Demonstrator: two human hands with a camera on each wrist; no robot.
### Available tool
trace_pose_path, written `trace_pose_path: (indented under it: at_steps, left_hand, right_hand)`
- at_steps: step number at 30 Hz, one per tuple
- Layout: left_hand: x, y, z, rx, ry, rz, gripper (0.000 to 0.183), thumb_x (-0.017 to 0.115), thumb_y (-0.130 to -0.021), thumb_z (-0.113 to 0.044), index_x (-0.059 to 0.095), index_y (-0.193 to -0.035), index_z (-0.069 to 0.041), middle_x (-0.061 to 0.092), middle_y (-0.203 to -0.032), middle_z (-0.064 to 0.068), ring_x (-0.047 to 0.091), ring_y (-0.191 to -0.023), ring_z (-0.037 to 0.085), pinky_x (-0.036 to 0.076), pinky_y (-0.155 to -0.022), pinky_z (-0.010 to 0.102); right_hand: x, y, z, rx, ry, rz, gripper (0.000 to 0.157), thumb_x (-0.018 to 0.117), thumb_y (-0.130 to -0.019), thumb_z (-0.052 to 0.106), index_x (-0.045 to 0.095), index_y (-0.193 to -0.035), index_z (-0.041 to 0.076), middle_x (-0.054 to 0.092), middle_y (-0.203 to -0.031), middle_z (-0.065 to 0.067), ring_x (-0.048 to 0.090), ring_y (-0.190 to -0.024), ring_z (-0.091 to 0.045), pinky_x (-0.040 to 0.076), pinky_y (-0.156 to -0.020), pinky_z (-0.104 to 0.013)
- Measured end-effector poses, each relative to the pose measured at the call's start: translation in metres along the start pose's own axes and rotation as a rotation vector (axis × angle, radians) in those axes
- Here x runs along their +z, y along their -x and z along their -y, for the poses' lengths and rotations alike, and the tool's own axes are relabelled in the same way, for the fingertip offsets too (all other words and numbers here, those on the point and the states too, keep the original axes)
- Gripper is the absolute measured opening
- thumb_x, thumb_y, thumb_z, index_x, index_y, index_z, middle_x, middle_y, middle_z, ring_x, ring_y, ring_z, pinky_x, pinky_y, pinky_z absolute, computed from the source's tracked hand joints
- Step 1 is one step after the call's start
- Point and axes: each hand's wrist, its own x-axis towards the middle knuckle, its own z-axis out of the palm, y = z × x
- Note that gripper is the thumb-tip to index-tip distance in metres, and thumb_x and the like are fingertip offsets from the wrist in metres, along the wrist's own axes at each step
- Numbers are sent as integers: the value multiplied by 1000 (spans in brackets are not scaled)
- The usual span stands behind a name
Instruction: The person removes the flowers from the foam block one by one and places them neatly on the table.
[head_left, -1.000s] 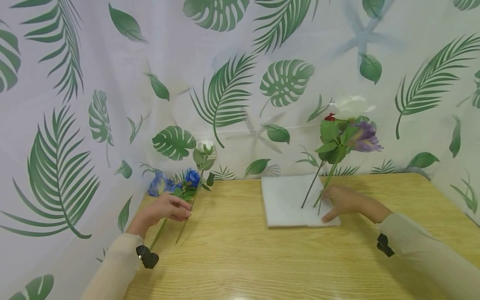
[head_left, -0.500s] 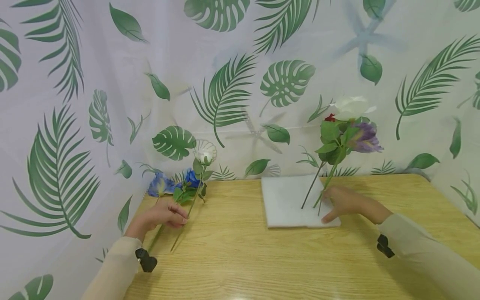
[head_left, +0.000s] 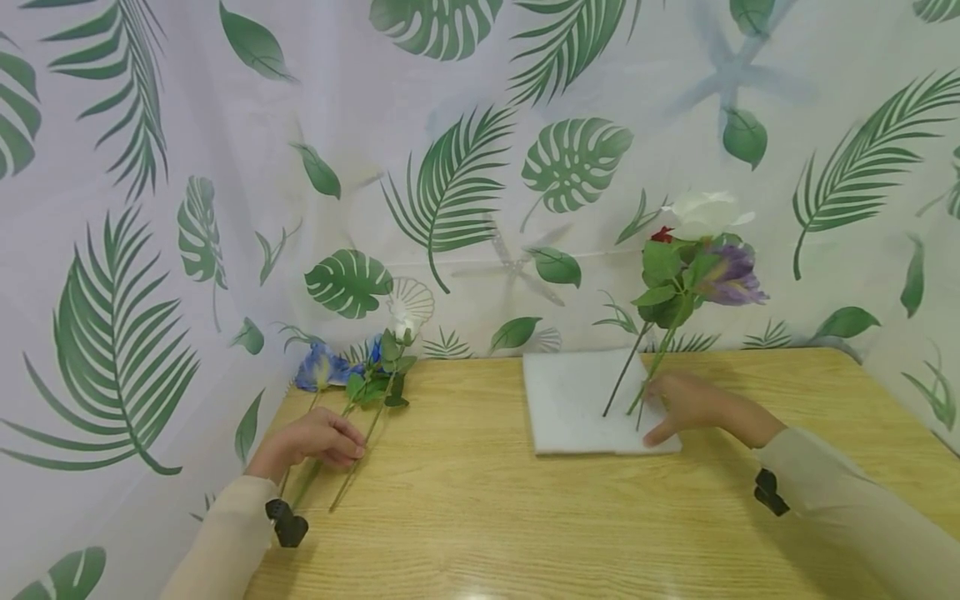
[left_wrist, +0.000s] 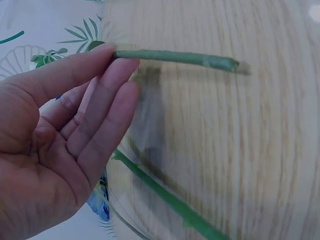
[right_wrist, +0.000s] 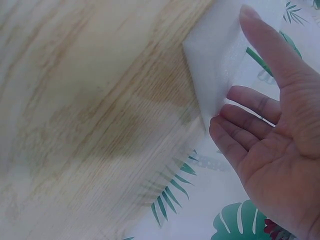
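Observation:
My left hand (head_left: 315, 437) pinches the thin stem of a white rose (head_left: 405, 321) between thumb and fingertips. In the left wrist view the cut end of that green stem (left_wrist: 175, 57) sticks out past the fingers, over the wooden table. Beside it lie blue flowers (head_left: 321, 367) with green stems. My right hand (head_left: 693, 408) rests at the right side of a white foam block (head_left: 570, 400), thumb and fingers spread apart on it. Stems stand upright in the foam, bearing a large white flower (head_left: 705, 215), a purple flower (head_left: 727, 275) and a bit of red bloom (head_left: 662, 235).
Both hands work over a light wooden table (head_left: 480, 517). A white curtain with printed green leaves (head_left: 573, 162) rises close behind the table's far edge and along its left side. A small black device (head_left: 287, 523) is strapped to the left wrist.
My left hand has shifted down and slightly left with the white rose, whose bloom now sits lower, near the blue flowers. The right hand and the foam block stay where they were.

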Motion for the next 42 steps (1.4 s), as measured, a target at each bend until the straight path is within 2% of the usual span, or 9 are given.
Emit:
trace_pose_path:
  at_steps: [5, 15, 24, 32, 42]
  left_hand:
    - [0, 2, 4, -34, 16, -5, 29, 74, -89, -8, 71, -111, 10, 76, -85, 4, 73, -73, 14, 65, -75, 36]
    - [2, 2, 17, -27, 32, 3, 35, 73, -90, -9, 69, -119, 10, 77, -88, 3, 72, -75, 13, 65, -76, 35]
    - [1, 5, 16, -77, 27, -16, 33, 73, -90, -8, 70, -119, 8, 77, -86, 2, 73, -73, 11, 64, -72, 32]
    - [2, 3, 14, -105, 0, -24, 30, 74, -90, -10, 71, -115, 6, 76, -81, 0, 71, -70, 10, 63, -68, 30]
    - [4, 3, 8, -117, -29, -9, 21, 73, -91, -10, 71, -108, 1, 73, -79, 1, 68, -68, 10, 60, -64, 28]
  right_hand:
    - [0, 0, 0, 11, -7, 12, 71, 94, -69, 40, 70, -109, -13, 72, -105, -25, 68, -97, -41, 59, -83, -51]
    - [1, 1, 0, 6, -8, 5, 70, 94, -69, 39, 70, -108, -14, 72, -104, -25, 68, -96, -41, 59, -84, -51]
    - [1, 0, -1, -2, 14, 1, 70, 94, -68, 40, 70, -107, -13, 72, -103, -24, 68, -95, -40, 59, -84, -51]
    - [1, -1, -3, -9, 9, 0, 70, 94, -68, 40, 70, -107, -13, 72, -102, -24, 69, -94, -39, 59, -82, -50]
    - [0, -1, -2, 11, 4, 15, 70, 94, -69, 40, 70, -109, -12, 72, -105, -24, 68, -97, -40, 58, -84, -52]
